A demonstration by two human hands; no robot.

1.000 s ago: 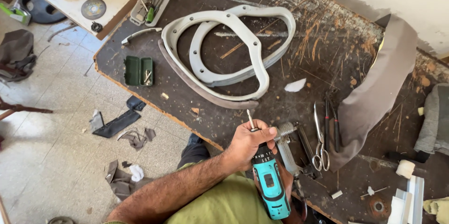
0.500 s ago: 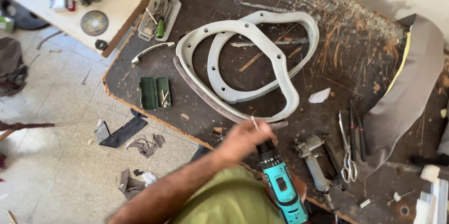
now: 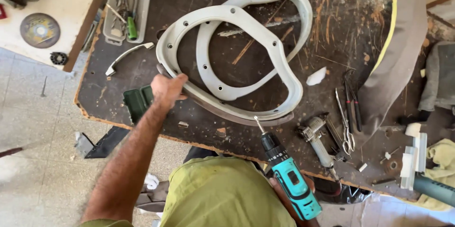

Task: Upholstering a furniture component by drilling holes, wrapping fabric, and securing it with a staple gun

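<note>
Left hand [image 3: 167,89], fingers curled on the edge of the grey ring frame [image 3: 265,42] lying on the dark worktop [image 3: 142,66]; right hand [image 3: 284,194], fingers wrapped around a teal cordless drill [image 3: 286,175], bit near the frame's lower edge.

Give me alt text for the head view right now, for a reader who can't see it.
A person's left hand grips the edge of a grey ring-shaped frame lying on a scarred dark workbench, while the right hand holds a teal cordless drill with its bit aimed at the frame's near rim. Scissors and a metal tool lie to the right.
</note>
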